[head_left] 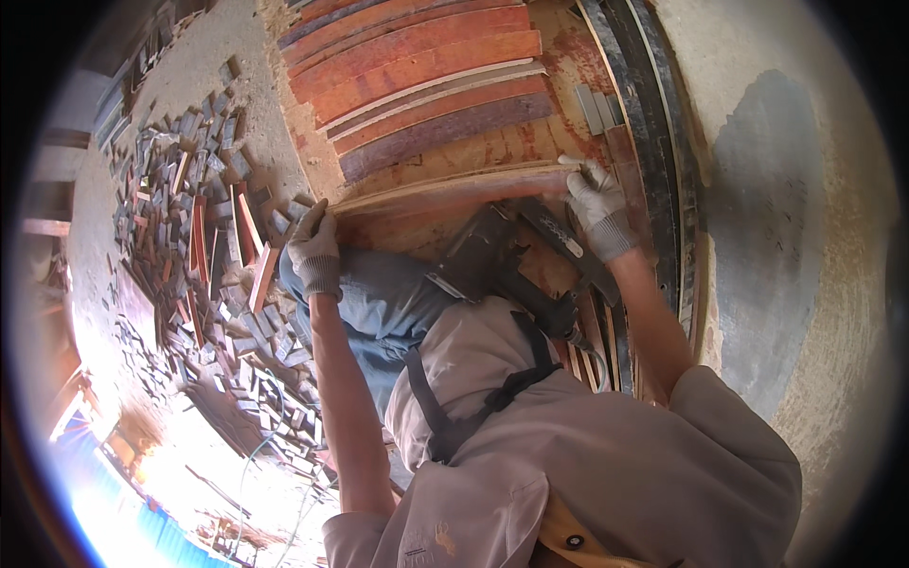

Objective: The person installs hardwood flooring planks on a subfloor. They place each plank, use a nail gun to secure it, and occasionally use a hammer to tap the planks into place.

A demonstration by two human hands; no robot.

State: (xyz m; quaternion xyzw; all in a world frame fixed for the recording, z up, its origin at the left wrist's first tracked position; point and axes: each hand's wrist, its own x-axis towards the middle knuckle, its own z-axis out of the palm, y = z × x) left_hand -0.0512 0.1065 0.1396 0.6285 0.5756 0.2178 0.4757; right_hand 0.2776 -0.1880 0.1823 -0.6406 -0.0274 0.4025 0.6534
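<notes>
My left hand [314, 248], in a pale work glove, is closed on the left end of a reddish wooden board [445, 196]. At the board's right end my right hand [598, 204], gloved too, grips it with the fingers over the top edge. The board lies crosswise in front of my lap, its long edge facing up. Just on my side of it, a black nail gun [478, 251] rests by my thigh, its long magazine [559, 232] slanting toward my right forearm. Neither hand touches the nail gun. The fingertips behind the board are partly hidden.
Beyond the board, several red and brown planks [426, 66] lie side by side on a stained wooden panel [516, 142]. Small grey blocks [598, 109] sit near long dark beams [663, 142] at right. Scattered wood offcuts [218, 237] cover the floor at left.
</notes>
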